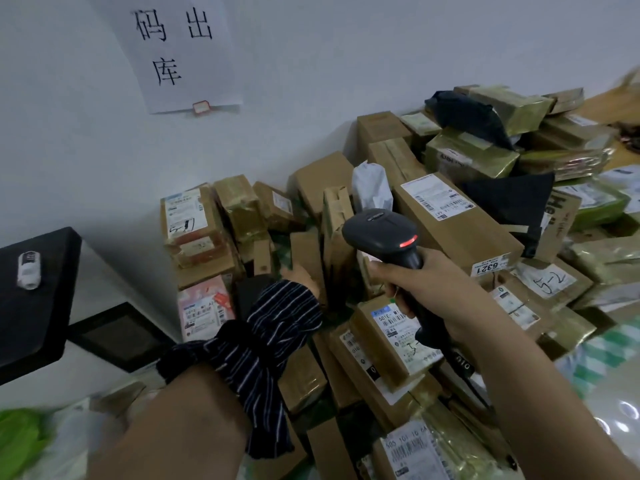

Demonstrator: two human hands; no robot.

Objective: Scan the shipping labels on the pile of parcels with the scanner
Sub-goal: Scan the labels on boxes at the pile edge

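Note:
A pile of parcels [460,233], mostly brown cardboard boxes with white shipping labels, runs along the wall from centre to right. My right hand [412,282] grips the handle of a black scanner [384,233] whose red light glows; its head points into the middle of the pile. My left hand [300,273] reaches into the pile among upright boxes; a striped dark cloth around the wrist hides most of it, so its grasp is unclear. A box with a label reading 501E [391,336] lies just below the scanner.
A black flat surface [34,299] with a small white device [28,270] juts in at the left. A paper sign with large characters [180,53] hangs on the white wall. Green and clear plastic bags [20,441] lie at the bottom left. A wooden floor [609,102] shows at far right.

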